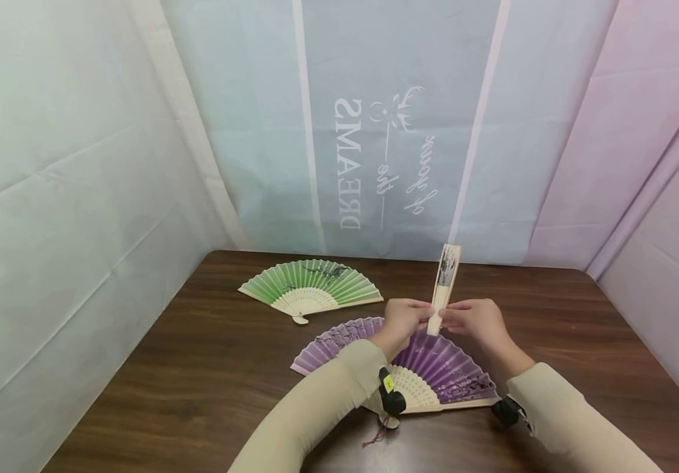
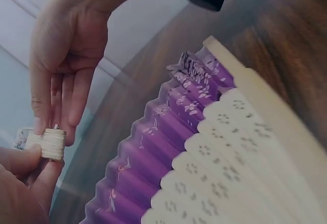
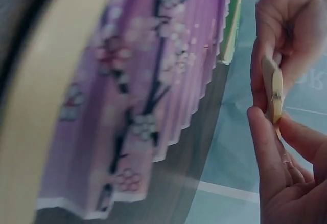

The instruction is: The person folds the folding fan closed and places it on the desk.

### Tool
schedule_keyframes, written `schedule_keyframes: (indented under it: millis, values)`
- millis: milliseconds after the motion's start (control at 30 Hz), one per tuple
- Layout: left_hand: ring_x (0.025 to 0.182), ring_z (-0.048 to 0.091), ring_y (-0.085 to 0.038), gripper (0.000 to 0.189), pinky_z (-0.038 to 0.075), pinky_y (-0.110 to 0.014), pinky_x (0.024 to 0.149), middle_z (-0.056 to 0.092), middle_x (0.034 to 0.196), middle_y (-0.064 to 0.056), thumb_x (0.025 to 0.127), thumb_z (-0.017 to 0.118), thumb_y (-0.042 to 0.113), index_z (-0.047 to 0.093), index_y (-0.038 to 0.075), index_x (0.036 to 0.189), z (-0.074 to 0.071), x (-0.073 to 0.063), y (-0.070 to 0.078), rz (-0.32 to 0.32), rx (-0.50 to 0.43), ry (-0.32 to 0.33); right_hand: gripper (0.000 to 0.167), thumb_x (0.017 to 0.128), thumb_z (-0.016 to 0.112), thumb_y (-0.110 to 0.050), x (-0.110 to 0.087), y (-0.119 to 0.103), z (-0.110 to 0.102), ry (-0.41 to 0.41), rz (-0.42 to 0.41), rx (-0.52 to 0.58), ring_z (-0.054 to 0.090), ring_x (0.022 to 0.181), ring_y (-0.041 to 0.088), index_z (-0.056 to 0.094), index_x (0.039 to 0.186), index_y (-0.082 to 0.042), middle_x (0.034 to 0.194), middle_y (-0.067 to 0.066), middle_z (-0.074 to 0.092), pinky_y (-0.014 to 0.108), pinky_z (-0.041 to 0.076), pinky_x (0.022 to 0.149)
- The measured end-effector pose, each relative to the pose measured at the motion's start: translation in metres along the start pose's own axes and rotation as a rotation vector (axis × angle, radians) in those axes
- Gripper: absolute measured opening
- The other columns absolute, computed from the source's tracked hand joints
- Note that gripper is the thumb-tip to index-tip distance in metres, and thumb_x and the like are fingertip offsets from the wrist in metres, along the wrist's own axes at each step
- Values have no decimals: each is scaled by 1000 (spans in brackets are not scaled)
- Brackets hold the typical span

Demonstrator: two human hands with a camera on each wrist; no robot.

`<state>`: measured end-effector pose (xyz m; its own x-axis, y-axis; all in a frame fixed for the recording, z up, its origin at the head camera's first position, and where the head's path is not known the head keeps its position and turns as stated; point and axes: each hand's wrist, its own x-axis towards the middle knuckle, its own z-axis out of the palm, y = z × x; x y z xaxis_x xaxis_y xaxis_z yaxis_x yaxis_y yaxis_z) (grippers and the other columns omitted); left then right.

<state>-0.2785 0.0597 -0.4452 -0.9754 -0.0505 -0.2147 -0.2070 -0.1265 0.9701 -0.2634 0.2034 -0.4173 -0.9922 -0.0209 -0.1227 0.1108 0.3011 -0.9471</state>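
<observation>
A folded hand fan with pale wooden ribs and a dark-patterned grey section stands nearly upright between my two hands. My left hand pinches its lower end from the left. From the other side my right hand grips the same end between thumb and fingers. The left wrist view shows the stacked rib ends of the folded fan between both sets of fingers. Below the hands an open purple fan lies spread on the table, partly hidden by my left forearm.
Behind and left of the purple fan, an open green fan lies on the brown wooden table. A dark red tassel hangs from the purple fan's pivot. A pale blue printed cloth rises behind the table's far edge.
</observation>
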Motion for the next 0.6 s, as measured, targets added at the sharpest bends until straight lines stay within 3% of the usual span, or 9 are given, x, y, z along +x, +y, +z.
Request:
schedule_keyframes:
  millis: [133, 300, 467, 600]
  values:
    - [83, 75, -28, 8, 65, -35, 73, 75, 87, -22, 82, 74, -8, 75, -9, 90, 14, 4, -2, -22, -13, 43, 40, 92, 67, -3, 1, 6, -5, -12, 17, -29, 73, 63, 12, 56, 116, 27, 83, 24, 75, 29, 64, 64]
    - [83, 75, -33, 7, 65, -37, 73, 75, 86, -23, 81, 73, -10, 74, -10, 87, 27, 2, -7, -58, -12, 78, 37, 92, 66, -1, 9, 12, -17, -55, 101, -20, 69, 57, 9, 56, 112, 28, 65, 8, 73, 26, 63, 58]
    - [82, 75, -33, 6, 65, -37, 72, 75, 84, -23, 79, 72, -14, 73, -11, 84, 34, 2, -13, -62, 20, 83, 27, 90, 65, 4, 20, 20, -24, -101, 170, -4, 69, 57, 10, 60, 106, 26, 63, 4, 71, 26, 63, 58]
    - [80, 76, -32, 5, 65, -33, 69, 75, 81, -21, 79, 72, -13, 73, -10, 82, 36, 1, -14, -60, 105, 69, 23, 90, 65, 4, 27, 27, -29, -127, 211, -2, 69, 59, 10, 64, 103, 23, 65, 4, 71, 26, 63, 60]
